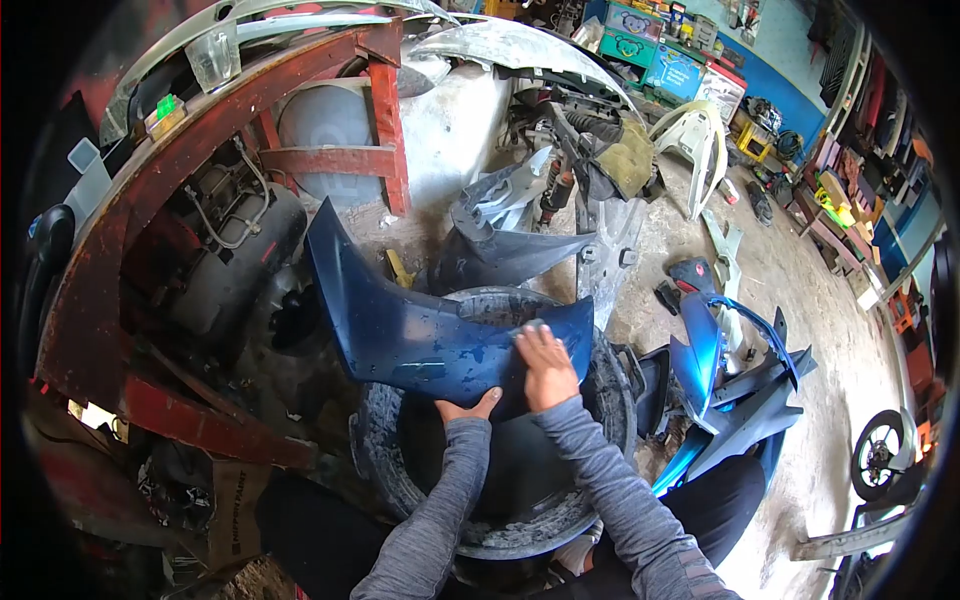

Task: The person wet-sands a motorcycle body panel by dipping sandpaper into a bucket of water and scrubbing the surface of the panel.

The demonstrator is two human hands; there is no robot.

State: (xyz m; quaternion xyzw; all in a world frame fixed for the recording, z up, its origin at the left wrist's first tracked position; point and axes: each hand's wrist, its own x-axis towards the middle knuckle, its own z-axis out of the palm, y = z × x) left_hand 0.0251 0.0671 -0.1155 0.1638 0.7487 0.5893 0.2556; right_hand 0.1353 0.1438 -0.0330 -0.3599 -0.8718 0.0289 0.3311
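A dark blue motorcycle body panel (425,335), wet with droplets and patches of water, lies over a round black tub (375,430). My left hand (468,405) grips the panel's near edge; the thumb shows and the other fingers are hidden underneath. Flat on the panel's right part rests my right hand (545,368), fingers stretched out and close together. Whether anything thin lies under that palm cannot be seen. Beneath the panel, the tub's dark inside shows between my forearms.
To the left stands a red frame bench (385,130) with a grey tank (245,235) below it. Bright blue fairing parts (705,350) lie to the right of the tub. Beyond it are grey plastic parts (490,250) and a white panel (695,140). A wheel (878,455) is far right.
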